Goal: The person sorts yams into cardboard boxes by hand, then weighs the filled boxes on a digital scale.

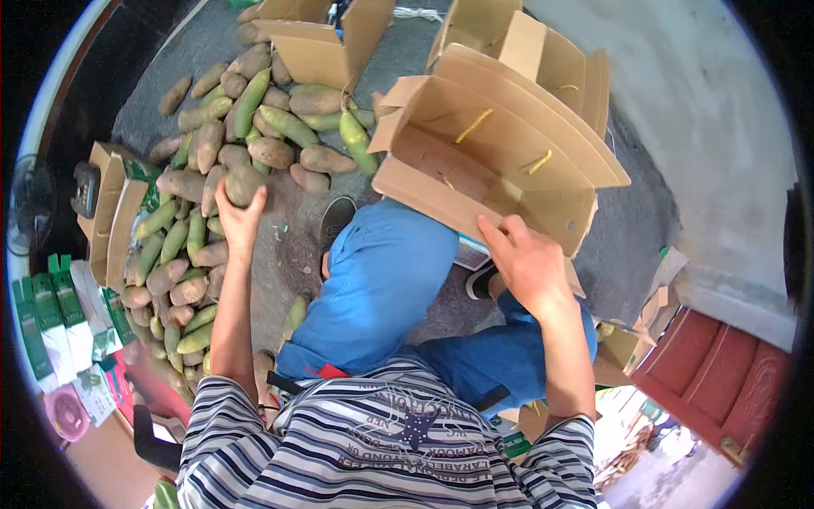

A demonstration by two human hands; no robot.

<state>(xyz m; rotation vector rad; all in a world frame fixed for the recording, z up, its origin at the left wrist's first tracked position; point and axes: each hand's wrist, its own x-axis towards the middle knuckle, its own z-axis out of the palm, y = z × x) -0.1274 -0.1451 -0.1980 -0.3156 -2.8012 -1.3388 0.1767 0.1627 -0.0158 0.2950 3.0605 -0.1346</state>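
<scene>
Over grey floor, left fingers pinch a vegetable between them; right fingers grip a carton.

The grey floor before me carries green and brown vegetables, heaped beside and beyond my left hand; a carton stands farther ahead.

The shirt has white, black and grey-blue stripes. From my distance I see blue trousers with a red patch. The carton is plain light brown, its cords are yellow. The held vegetable is dusty brown, the long vegetables green.
</scene>
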